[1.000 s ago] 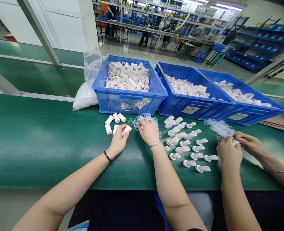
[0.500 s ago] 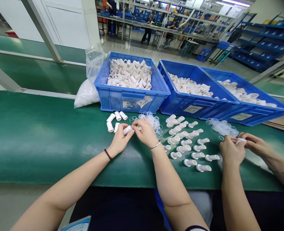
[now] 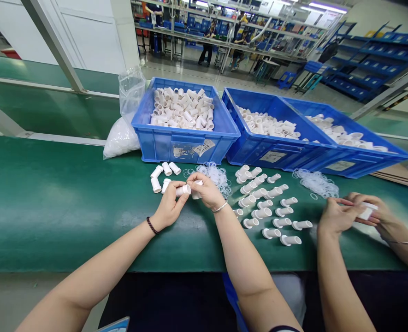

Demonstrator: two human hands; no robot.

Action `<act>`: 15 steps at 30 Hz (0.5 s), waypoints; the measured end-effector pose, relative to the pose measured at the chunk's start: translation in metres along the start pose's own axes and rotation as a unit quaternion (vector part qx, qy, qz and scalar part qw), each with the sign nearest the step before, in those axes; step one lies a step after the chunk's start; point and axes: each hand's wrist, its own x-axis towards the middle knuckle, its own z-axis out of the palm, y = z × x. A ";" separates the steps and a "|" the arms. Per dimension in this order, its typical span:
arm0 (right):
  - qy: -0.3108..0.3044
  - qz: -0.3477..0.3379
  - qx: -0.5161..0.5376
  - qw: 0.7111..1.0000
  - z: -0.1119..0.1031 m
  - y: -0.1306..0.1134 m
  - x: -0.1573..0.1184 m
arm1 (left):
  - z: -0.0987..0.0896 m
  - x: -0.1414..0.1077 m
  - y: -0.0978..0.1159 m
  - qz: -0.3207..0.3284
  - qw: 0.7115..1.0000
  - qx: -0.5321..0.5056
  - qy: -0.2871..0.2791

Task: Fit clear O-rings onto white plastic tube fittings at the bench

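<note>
My left hand (image 3: 169, 205) is closed around a short white plastic pipe fitting (image 3: 183, 190), its round open end pointing right. Close beside it, my right hand (image 3: 208, 192) pinches a second white piece (image 3: 197, 188), partly hidden by the fingers. Whether a clear ring sits between the fingertips is too small to tell. Behind my right hand lies a heap of thin clear rings (image 3: 219, 176). Several loose white fittings (image 3: 156, 184) lie just beyond my left hand. To the right, several white flanged tubes (image 3: 262, 213) stand or lean in loose rows.
Three blue bins (image 3: 186, 143) of white fittings line the back of the green table (image 3: 68, 203). A clear bag (image 3: 122, 136) of white material leans by the left bin. At right, a co-worker's hands (image 3: 342, 216) hold a white fitting near another heap of rings (image 3: 316, 183).
In my left hand the fitting has turned so its open end shows. More of the white piece in my right hand is visible. The co-worker's hands have moved right and slightly down.
</note>
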 end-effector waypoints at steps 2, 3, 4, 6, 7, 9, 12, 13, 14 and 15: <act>0.010 0.024 0.052 0.998 0.006 0.001 0.000 | 0.004 -0.001 0.001 -0.053 0.996 -0.067 0.021; 0.016 0.027 0.061 0.998 0.008 0.001 0.000 | 0.006 -0.001 0.001 -0.079 0.991 -0.105 0.028; 0.020 0.027 0.063 0.997 0.010 0.002 0.000 | 0.007 -0.001 0.000 -0.105 0.983 -0.144 0.035; 0.026 0.019 0.056 0.998 0.013 0.004 0.000 | 0.010 0.000 -0.001 -0.153 0.963 -0.217 0.053; 0.026 0.013 0.048 0.998 0.014 0.005 0.000 | 0.011 0.001 -0.001 -0.171 0.951 -0.249 0.063; 0.023 -0.003 0.018 1.000 0.014 0.006 0.001 | 0.013 0.002 -0.001 -0.193 0.927 -0.310 0.081; 0.017 -0.047 -0.047 0.998 0.014 0.006 0.000 | 0.014 0.005 0.003 -0.210 0.891 -0.389 0.102; 0.018 -0.062 -0.067 0.996 0.014 0.005 0.000 | 0.014 0.006 0.004 -0.217 0.881 -0.407 0.107; 0.021 -0.075 -0.083 0.994 0.014 0.004 0.000 | 0.014 0.007 0.006 -0.225 0.872 -0.421 0.110; 0.022 -0.081 -0.094 0.992 0.014 0.003 -0.001 | 0.013 0.008 0.007 -0.234 0.863 -0.433 0.111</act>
